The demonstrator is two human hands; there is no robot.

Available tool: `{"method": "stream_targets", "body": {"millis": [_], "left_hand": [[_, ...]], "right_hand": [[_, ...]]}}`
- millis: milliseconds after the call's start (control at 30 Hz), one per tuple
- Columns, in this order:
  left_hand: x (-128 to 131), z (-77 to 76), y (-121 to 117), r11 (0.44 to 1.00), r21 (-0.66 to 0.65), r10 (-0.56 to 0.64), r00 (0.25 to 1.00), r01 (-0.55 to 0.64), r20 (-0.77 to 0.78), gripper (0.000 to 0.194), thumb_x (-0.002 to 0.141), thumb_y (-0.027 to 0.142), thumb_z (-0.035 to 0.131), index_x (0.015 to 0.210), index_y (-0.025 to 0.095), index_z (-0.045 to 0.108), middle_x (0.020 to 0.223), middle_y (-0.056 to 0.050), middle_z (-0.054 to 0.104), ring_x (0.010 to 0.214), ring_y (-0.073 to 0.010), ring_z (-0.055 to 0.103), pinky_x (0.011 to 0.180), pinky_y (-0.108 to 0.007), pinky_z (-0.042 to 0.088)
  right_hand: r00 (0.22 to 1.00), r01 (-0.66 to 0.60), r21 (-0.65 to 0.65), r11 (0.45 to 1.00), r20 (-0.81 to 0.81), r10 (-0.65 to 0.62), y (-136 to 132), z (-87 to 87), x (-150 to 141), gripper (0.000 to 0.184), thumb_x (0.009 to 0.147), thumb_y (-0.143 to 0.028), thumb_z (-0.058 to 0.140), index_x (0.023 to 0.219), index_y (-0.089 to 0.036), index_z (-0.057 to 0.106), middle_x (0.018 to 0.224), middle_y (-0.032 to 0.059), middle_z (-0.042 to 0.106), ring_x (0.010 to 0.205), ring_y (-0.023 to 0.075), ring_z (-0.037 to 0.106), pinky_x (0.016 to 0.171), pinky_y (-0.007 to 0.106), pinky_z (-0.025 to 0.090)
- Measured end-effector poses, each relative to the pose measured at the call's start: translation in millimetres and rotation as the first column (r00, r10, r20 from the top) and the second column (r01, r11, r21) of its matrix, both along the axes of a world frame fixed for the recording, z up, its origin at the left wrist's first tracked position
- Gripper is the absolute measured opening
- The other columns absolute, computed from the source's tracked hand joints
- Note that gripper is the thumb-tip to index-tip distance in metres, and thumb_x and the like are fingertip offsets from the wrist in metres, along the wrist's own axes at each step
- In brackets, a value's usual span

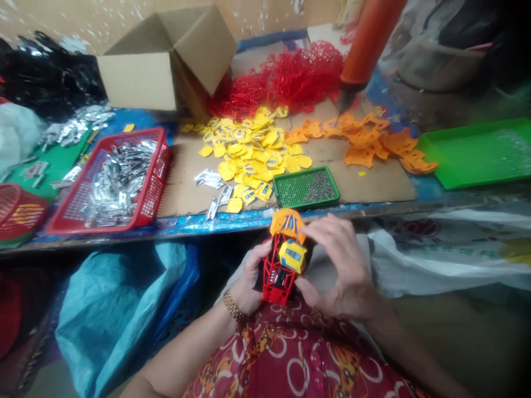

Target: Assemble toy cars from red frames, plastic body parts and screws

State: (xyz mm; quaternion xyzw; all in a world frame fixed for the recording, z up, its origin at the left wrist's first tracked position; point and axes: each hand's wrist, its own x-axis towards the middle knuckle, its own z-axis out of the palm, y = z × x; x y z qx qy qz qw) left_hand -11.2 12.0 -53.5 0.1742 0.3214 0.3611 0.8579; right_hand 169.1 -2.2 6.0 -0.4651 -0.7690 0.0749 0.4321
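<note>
A toy car (279,276) with a red cage frame, yellow roof panel (292,255) and orange hood (286,222) is held low, just off the bench's front edge. My left hand (249,276) wraps around its left side; part of the fingers is hidden beneath it. On the opposite side, my right hand (342,268) is curved about the car, its index fingertip at the orange hood and its thumb by the rear frame. Beyond the car stands a small green tray (306,203) of tiny metal screws. Loose yellow panels (253,146) lie heaped behind that tray.
An orange power screwdriver (365,50) hangs at upper right above orange panels (373,138). Red frames (290,77) pile up behind. At left are a red basket (164,171) of silvery parts and a cardboard box (136,80). A green tray (452,141) sits right.
</note>
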Motion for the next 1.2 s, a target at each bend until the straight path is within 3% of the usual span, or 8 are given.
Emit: {"method": "stream_targets", "body": {"millis": [167, 300, 433, 567, 867, 1033, 1100, 1200], "left_hand": [[2, 9.5, 11, 0.995, -0.072, 0.069, 0.997, -0.066, 0.046, 0.036, 0.079, 0.043, 0.072, 0.101, 0.014, 0.069, 0.084, -0.006, 0.075, 0.073, -0.0219, 0.072, 0.079, -0.035, 0.059], [5, 17.4, 11, 0.993, -0.042, 0.113, 0.993, -0.112, 0.016, 0.033, 0.079, 0.037, 0.075, 0.102, 0.014, 0.067, 0.081, -0.004, 0.075, 0.071, -0.0203, 0.072, 0.081, -0.034, 0.059], [11, 23.4, 12, 0.995, -0.011, 0.104, 0.994, -0.103, 0.016, 0.047, 0.075, 0.038, 0.079, 0.113, 0.014, 0.064, 0.089, -0.006, 0.075, 0.08, -0.0245, 0.074, 0.083, -0.037, 0.06], [9, 21.1, 11, 0.995, -0.01, 0.096, 0.995, -0.096, 0.008, 0.051, 0.074, 0.036, 0.079, 0.117, 0.013, 0.062, 0.096, -0.009, 0.076, 0.086, -0.0269, 0.074, 0.084, -0.038, 0.06], [-1, -2.7, 4, 0.998, -0.029, -0.047, 0.994, 0.05, 0.103, 0.047, 0.074, 0.043, 0.068, 0.104, 0.007, 0.066, 0.09, -0.015, 0.074, 0.085, -0.0312, 0.073, 0.082, -0.042, 0.058], [6, -1.5, 8, 0.991, -0.011, -0.126, 0.969, 0.131, 0.214, 0.054, 0.065, 0.052, 0.068, 0.099, 0.011, 0.065, 0.082, -0.012, 0.07, 0.074, -0.0264, 0.069, 0.07, -0.036, 0.056], [10, 2.3, 8, 0.984, -0.014, -0.171, 0.955, 0.18, 0.243, 0.053, 0.06, 0.052, 0.072, 0.093, 0.012, 0.065, 0.076, -0.009, 0.068, 0.066, -0.0223, 0.066, 0.061, -0.031, 0.053], [14, 7.8, 3, 0.958, -0.026, -0.268, 0.923, 0.286, 0.278, 0.052, 0.054, 0.051, 0.076, 0.09, 0.013, 0.066, 0.071, -0.006, 0.064, 0.058, -0.0188, 0.062, 0.051, -0.026, 0.047]], "right_hand": [[0.998, 0.037, -0.011, 0.999, -0.051, -0.038, -6, -5.4, -8, 0.04, 0.075, -0.018, 0.071, 0.113, -0.009, 0.057, 0.101, 0.0154, 0.065, 0.099, 0.0286, 0.058, 0.093, 0.054, 0.048], [0.994, 0.07, -0.023, 0.997, -0.084, -0.072, -4, -7.3, -12, 0.033, 0.076, -0.015, 0.072, 0.106, -0.01, 0.058, 0.093, 0.0134, 0.065, 0.092, 0.0259, 0.058, 0.086, 0.049, 0.052], [0.995, 0.087, -0.012, 0.996, -0.057, -0.087, -6, -6.5, -14, 0.032, 0.076, -0.015, 0.071, 0.105, -0.01, 0.058, 0.081, 0.0084, 0.062, 0.083, 0.0227, 0.058, 0.088, 0.051, 0.051], [0.993, 0.093, -0.028, 0.995, -0.072, -0.094, -7, -4.6, -16, 0.033, 0.077, -0.015, 0.07, 0.106, -0.01, 0.058, 0.081, 0.0088, 0.062, 0.082, 0.0228, 0.058, 0.085, 0.049, 0.052], [0.987, 0.044, -0.057, 0.997, -0.154, -0.052, -10, 1.6, -18, 0.042, 0.077, -0.019, 0.069, 0.115, -0.014, 0.053, 0.094, 0.0105, 0.061, 0.083, 0.0222, 0.058, 0.071, 0.04, 0.054], [0.973, 0.139, -0.06, 0.988, -0.179, -0.148, -3, 5.8, -7, 0.041, 0.079, -0.024, 0.066, 0.118, -0.016, 0.055, 0.106, 0.0131, 0.059, 0.101, 0.0272, 0.058, 0.086, 0.046, 0.053], [0.956, 0.152, -0.151, 0.977, -0.229, -0.184, 5, 3.7, -2, 0.039, 0.082, -0.026, 0.062, 0.119, -0.017, 0.055, 0.115, 0.0144, 0.058, 0.11, 0.0283, 0.057, 0.093, 0.048, 0.051], [0.909, -0.02, -0.357, 0.934, -0.395, -0.132, 21, -1.5, 1, 0.044, 0.088, -0.032, 0.056, 0.129, -0.017, 0.05, 0.127, 0.0151, 0.057, 0.114, 0.0254, 0.058, 0.097, 0.046, 0.051]]}}
